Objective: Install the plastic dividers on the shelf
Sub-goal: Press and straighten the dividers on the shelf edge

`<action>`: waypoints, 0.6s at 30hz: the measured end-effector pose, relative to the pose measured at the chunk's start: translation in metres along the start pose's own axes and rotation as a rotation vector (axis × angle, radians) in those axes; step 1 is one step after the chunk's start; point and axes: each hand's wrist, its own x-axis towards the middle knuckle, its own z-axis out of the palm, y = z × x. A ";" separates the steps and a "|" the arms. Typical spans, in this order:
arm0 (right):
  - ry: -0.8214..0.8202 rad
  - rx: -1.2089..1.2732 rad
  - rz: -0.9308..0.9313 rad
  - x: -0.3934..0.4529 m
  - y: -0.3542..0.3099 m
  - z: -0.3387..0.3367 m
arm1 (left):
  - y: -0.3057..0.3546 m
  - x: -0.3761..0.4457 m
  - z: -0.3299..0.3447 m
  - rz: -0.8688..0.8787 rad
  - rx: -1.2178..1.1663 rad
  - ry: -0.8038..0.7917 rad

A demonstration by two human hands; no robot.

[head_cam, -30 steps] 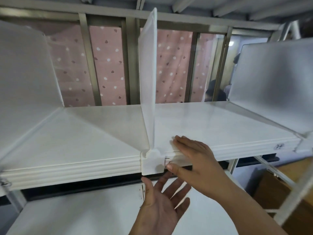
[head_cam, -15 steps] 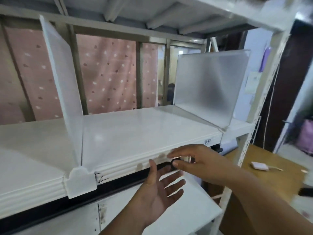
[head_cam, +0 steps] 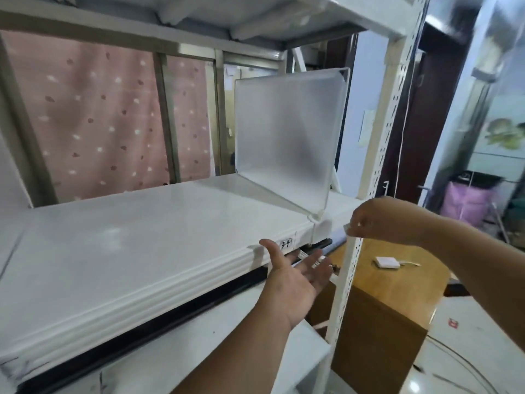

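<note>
A white shelf (head_cam: 142,245) runs across the view. One frosted plastic divider (head_cam: 287,137) stands upright near the right end of the shelf, and its little clip (head_cam: 319,227) hooks over the front edge.

The left hand (head_cam: 295,275) is spread wide, palm up, just below the front edge of the shelf and touching nothing. The right hand (head_cam: 380,220) is curled, with its fingers pressed together near the clip; it seems to pinch something small and pale, too blurry to tell what.

Behind the shelf hangs a pink curtain (head_cam: 93,120) with dots. A wooden surface (head_cam: 397,282) lower right carries a small white box (head_cam: 387,262).
</note>
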 end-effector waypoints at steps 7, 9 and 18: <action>0.050 0.138 -0.127 0.053 0.025 0.020 | -0.019 0.050 0.016 0.042 -0.205 -0.090; 0.041 0.174 -0.185 0.067 0.022 0.024 | -0.023 0.057 0.016 0.057 -0.190 -0.131; -0.092 0.283 -0.226 0.103 0.031 0.035 | -0.030 0.083 0.004 0.177 -0.148 -0.274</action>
